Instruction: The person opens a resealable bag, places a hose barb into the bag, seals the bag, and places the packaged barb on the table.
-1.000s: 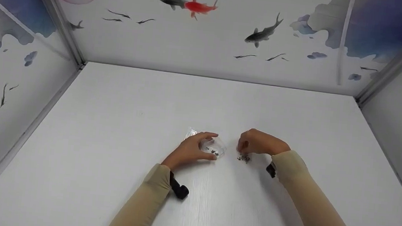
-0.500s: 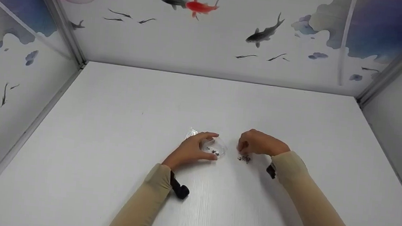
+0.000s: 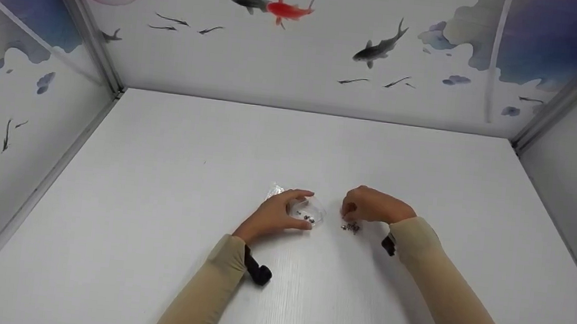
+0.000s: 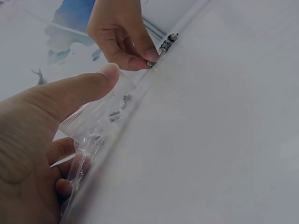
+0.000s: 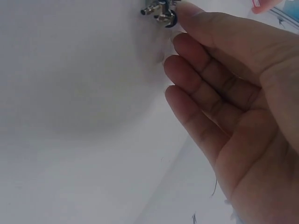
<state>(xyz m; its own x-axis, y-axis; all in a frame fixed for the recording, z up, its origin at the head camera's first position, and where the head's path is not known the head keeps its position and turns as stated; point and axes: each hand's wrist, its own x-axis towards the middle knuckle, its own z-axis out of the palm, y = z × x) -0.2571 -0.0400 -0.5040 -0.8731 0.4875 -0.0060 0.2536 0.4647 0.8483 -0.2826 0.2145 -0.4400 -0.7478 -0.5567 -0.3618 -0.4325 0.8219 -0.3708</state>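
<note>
My left hand [image 3: 275, 213] curves its thumb and fingers round a small clear plastic container [image 3: 317, 213]. Inside it lie several small dark and silvery metal pieces [image 4: 115, 116]. To its right, my right hand [image 3: 371, 204] reaches down to a little pile of shiny metal pieces [image 3: 351, 227] on the white table. Between thumb and index fingertip it pinches one small metal piece [image 4: 151, 64], seen in the left wrist view. The right wrist view shows its other fingers loosely bent, with part of the pile [image 5: 161, 11] at the top edge.
A crinkled clear plastic bag [image 3: 275, 189] lies behind the left hand. The white table [image 3: 190, 136] is bounded by a back panel [image 3: 297, 73] and side panels printed with fish and petals. Black straps with small cameras [image 3: 258, 274] sit at the wrists.
Both hands keep nearly the same places. The right fingers stay at the pile with only slight movement, and the left hand still holds the container.
</note>
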